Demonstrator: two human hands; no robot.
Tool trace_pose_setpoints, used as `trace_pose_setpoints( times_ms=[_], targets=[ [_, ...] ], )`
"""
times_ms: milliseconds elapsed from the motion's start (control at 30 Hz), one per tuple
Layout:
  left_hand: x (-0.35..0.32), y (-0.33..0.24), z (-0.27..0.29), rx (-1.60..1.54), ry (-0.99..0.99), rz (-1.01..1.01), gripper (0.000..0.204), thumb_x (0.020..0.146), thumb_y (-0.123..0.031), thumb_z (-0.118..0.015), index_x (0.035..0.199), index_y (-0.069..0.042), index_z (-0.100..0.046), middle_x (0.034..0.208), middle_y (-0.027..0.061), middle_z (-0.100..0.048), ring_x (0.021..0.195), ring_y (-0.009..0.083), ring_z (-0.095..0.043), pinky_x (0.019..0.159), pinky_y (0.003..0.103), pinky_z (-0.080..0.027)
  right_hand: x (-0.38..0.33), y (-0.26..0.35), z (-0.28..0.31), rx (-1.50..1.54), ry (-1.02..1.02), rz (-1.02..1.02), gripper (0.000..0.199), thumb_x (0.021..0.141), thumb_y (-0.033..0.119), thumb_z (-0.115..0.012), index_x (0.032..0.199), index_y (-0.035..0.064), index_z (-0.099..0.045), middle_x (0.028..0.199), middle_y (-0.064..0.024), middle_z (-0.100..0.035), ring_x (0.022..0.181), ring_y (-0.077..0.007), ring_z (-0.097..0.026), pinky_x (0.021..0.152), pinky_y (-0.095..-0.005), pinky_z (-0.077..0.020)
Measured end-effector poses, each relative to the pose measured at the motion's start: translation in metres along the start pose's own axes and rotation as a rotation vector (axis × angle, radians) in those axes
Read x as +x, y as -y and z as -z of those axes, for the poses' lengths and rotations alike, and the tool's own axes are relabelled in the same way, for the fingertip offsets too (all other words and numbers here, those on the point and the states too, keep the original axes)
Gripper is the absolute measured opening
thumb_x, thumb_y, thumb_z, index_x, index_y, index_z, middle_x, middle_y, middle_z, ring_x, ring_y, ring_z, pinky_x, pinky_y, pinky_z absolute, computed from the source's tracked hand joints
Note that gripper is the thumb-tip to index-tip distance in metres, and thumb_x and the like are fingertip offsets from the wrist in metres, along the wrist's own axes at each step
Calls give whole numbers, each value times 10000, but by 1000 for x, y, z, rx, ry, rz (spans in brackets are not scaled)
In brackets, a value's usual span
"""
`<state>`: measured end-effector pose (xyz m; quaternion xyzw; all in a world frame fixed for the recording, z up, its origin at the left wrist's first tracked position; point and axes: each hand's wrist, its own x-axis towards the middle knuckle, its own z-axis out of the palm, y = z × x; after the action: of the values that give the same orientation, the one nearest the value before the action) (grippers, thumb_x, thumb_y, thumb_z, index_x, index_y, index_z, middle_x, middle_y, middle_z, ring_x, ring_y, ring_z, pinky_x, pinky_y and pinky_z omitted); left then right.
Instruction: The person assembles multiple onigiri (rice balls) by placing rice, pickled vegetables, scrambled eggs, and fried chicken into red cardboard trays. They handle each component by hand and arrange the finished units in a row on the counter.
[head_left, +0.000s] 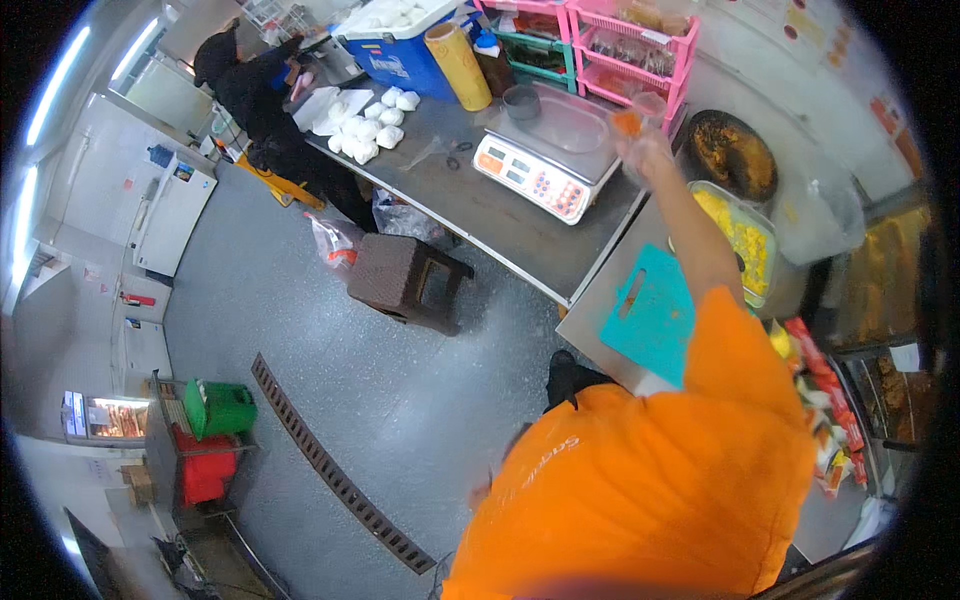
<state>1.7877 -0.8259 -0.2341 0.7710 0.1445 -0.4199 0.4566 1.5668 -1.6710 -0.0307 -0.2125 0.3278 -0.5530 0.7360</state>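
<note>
My right arm reaches up over the counter's right end. My right hand (648, 155), which seems to wear a clear plastic glove, is closed around a small clear packet with orange contents (628, 123). Whether it is a bag or a cup is too small to tell. Just left of that hand is a white digital scale (535, 178) with a clear lidded tub (565, 130) on its plate. A clear cup (650, 103) shows just behind the hand. Only a bit of my left hand (480, 492) shows beside my orange shirt; its fingers are hidden.
Right of my arm lie a tray of yellow pieces (745, 240) and a dark round pan (733, 155). A teal cutting board (650, 315) lies nearer. Pink racks (630, 50) and a blue cooler (400, 60) stand behind. A brown stool (400, 280) and a co-worker (270, 100) are left.
</note>
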Motion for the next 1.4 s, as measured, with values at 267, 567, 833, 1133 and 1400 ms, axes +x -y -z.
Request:
trace_pose_setpoints(
  times_ms=[267,567,833,1133,1400],
  targets=[
    [7,-269,-140,446,33,-873,340,860,-241,-714,1058,16,-611,986,162,-653,933,271,-628,846,396,-495,-195,-35,-12,31,29,-108,662,914,540,-597,1432,220,-337,1410,-176,-459,1171,-387,-565,941,-581,-487],
    [-272,-255,-284,919,1813,-1683,611,772,-353,-823,1152,-44,-457,759,96,-570,704,230,-604,639,363,-497,-532,-47,35,185,-627,258,971,797,814,-496,1548,407,-35,1637,-86,-75,1414,-529,-182,973,-780,-290],
    [-336,-118,-256,688,2166,-1575,196,868,-142,-656,990,-46,-537,799,164,-638,720,374,-630,619,473,-485,-715,-3,120,293,-950,920,923,834,800,-441,1544,433,22,1646,-84,-30,1488,-431,20,1137,-660,-100],
    [-186,-17,-337,1031,1295,-1577,296,848,-38,-595,1129,-30,-502,928,135,-607,818,269,-640,745,375,-528,-766,116,343,-177,-1191,849,848,880,467,-636,1555,236,-177,1586,-176,-220,1458,-359,-215,1105,-550,-304],
    [-174,57,-283,904,570,-1427,200,862,-48,-576,1049,-3,-523,936,137,-590,802,273,-600,737,356,-491,-696,375,437,-1826,-821,447,672,905,502,-568,1365,17,-488,1345,-236,-543,1285,-348,-509,1084,-407,-400]
  ],
)
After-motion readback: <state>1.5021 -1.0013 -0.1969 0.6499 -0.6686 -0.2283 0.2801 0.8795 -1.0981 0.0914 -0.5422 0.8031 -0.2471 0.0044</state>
